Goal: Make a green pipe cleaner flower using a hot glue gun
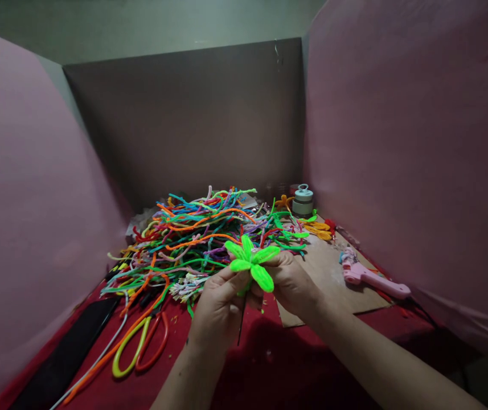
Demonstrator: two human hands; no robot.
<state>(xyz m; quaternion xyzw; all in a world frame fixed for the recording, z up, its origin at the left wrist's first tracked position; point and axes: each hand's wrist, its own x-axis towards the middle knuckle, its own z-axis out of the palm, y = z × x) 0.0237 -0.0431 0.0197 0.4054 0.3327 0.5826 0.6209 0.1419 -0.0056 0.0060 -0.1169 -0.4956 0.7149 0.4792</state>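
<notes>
A neon green pipe-cleaner flower (252, 261) with several looped petals is held up between both hands over the red table top (269, 364). My left hand (218, 304) pinches it from below on the left, fingers curled around its stem. From the right, my right hand (291, 282) grips the flower under the petals, fingers closed. Just beyond the hands lies a large tangled heap of pipe cleaners (192, 236) in many colours.
Scissors (141, 344) with green and orange handles lie left of my left forearm, beside a black flat object (70, 353). A pink glue gun (372, 276) rests on a cardboard sheet (329, 273) at right. A small grey jar (303, 200) stands at the back. Pink and cardboard partitions enclose the space.
</notes>
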